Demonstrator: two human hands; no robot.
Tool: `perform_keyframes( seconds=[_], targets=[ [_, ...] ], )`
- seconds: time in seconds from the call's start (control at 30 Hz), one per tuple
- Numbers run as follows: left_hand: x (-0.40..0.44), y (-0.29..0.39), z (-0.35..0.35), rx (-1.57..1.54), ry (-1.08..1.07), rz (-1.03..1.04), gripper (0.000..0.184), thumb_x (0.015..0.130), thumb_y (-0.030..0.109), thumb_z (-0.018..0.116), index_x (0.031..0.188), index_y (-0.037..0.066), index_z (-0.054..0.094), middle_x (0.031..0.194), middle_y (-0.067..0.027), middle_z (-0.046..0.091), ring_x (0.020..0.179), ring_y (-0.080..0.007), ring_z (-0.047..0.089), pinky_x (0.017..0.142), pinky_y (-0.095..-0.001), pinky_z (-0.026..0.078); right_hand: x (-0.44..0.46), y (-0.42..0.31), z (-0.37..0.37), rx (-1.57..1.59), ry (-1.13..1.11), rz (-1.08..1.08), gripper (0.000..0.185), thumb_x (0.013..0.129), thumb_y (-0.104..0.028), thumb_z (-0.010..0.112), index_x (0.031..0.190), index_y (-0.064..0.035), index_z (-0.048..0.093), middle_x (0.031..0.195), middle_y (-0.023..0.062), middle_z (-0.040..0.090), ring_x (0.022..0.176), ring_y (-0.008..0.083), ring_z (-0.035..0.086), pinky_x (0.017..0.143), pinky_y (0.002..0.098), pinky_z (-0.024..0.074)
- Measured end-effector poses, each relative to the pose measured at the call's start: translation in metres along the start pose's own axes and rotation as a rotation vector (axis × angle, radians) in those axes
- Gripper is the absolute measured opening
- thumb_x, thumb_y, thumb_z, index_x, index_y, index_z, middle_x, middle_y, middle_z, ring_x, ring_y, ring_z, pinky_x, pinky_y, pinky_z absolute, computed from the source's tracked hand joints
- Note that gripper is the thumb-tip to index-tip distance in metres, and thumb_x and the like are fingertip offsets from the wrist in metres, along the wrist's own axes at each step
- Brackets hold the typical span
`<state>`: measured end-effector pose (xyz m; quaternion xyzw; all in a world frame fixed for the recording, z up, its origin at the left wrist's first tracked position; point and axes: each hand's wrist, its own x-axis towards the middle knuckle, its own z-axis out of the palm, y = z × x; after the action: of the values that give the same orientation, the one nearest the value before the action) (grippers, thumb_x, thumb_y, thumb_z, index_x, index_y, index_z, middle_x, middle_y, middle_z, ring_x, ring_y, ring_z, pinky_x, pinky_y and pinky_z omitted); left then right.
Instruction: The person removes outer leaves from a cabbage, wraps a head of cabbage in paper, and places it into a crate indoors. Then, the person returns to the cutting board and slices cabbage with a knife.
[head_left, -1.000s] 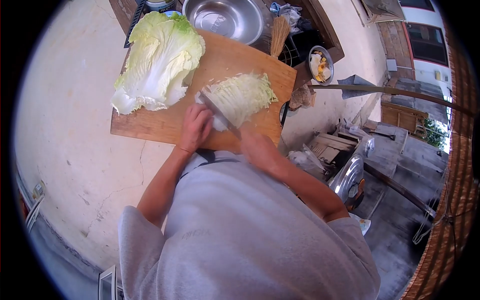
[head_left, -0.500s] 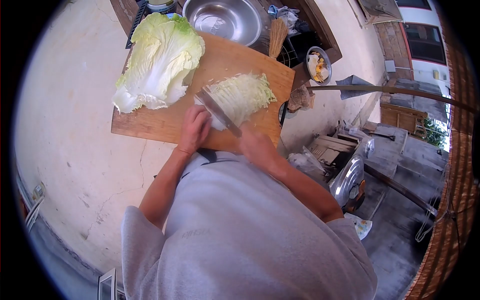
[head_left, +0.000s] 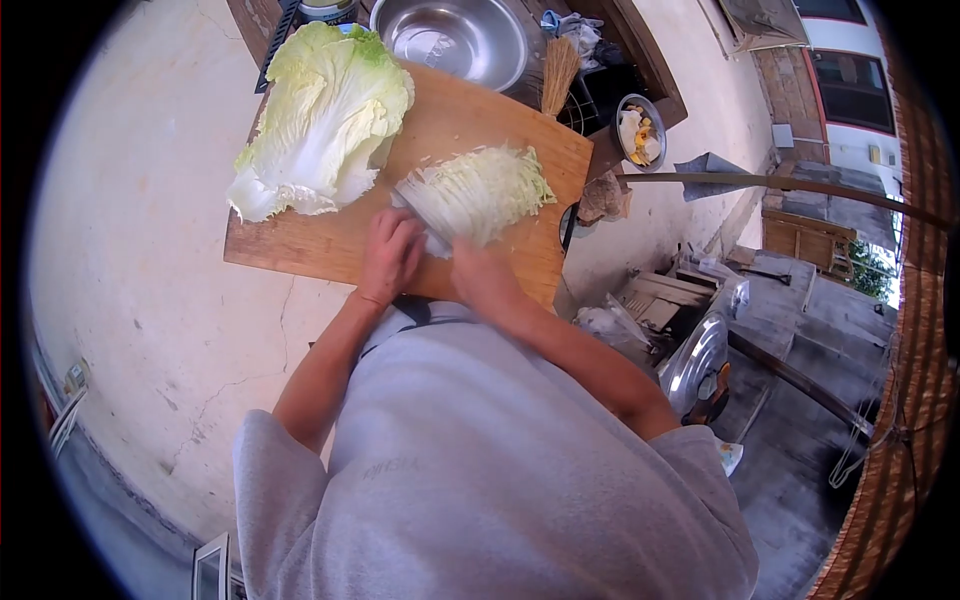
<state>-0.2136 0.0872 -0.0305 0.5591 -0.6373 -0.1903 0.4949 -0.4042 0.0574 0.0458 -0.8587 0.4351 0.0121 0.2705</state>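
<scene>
A wooden cutting board [head_left: 320, 248] bears a heap of shredded cabbage [head_left: 485, 195] and, on its left, large whole cabbage leaves [head_left: 325, 130]. My left hand [head_left: 393, 252], fingers curled, presses on a pale piece of cabbage at the near edge of the heap. Beside those fingers, my right hand [head_left: 483, 275] is wrapped round the handle of a knife [head_left: 424, 217]. The blade is blurred and lies between the left fingertips and the shreds. The handle is hidden in the hand.
Behind the board stands a large metal bowl [head_left: 450, 40]. A straw brush [head_left: 559, 75] lies to its right, near a small bowl of scraps [head_left: 641, 132]. A thin pole [head_left: 780, 181] crosses the right side. A round metal lid [head_left: 697, 365] is at the lower right.
My right hand has moved left and slightly up with the knife, whose blade now shows less. My left hand stays nearly in place on the cabbage.
</scene>
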Motion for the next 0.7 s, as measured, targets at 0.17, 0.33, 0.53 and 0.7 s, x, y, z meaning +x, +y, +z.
perform_keyframes(
  seconds=[0.17, 0.33, 0.53, 0.7],
  targets=[
    [-0.006, 0.002, -0.001, 0.008, -0.02, 0.0, 0.028, 0.077, 0.0, 0.07, 0.103, 0.004, 0.061, 0.107, -0.0149, 0.057, 0.1, -0.0363, 0.054, 0.088, -0.0428, 0.046, -0.004, 0.003, 0.003, 0.092, 0.135, -0.028, 0.022, 0.088, -0.007, 0.058, 0.107, 0.0011, 0.05, 0.071, 0.023, 0.064, 0.067, 0.0435, 0.064, 0.059, 0.0528, 0.0508],
    [-0.006, 0.005, -0.006, -0.007, -0.03, 0.007, 0.03, 0.076, 0.0, 0.07, 0.105, 0.003, 0.061, 0.107, -0.0149, 0.056, 0.101, -0.0359, 0.054, 0.087, -0.0428, 0.047, -0.024, -0.009, -0.024, 0.108, 0.109, -0.04, 0.022, 0.088, -0.006, 0.058, 0.107, 0.001, 0.051, 0.071, 0.023, 0.063, 0.067, 0.0432, 0.064, 0.059, 0.0525, 0.0502],
    [-0.007, 0.002, -0.004, -0.013, -0.038, 0.006, 0.032, 0.075, -0.001, 0.07, 0.106, 0.003, 0.061, 0.108, -0.0155, 0.056, 0.099, -0.0365, 0.054, 0.086, -0.0429, 0.047, -0.039, -0.014, -0.049, 0.038, -0.022, 0.005, 0.024, 0.087, -0.007, 0.058, 0.107, 0.0033, 0.05, 0.067, 0.0234, 0.062, 0.066, 0.0446, 0.064, 0.06, 0.0538, 0.0493],
    [-0.008, 0.002, -0.006, -0.009, -0.048, -0.018, 0.033, 0.076, -0.001, 0.07, 0.107, 0.003, 0.061, 0.11, -0.016, 0.057, 0.101, -0.0368, 0.054, 0.087, -0.0428, 0.047, -0.038, -0.012, -0.048, 0.002, -0.082, 0.02, 0.025, 0.086, -0.007, 0.058, 0.106, 0.0047, 0.048, 0.066, 0.0238, 0.062, 0.065, 0.045, 0.063, 0.06, 0.0544, 0.0492]
  ],
)
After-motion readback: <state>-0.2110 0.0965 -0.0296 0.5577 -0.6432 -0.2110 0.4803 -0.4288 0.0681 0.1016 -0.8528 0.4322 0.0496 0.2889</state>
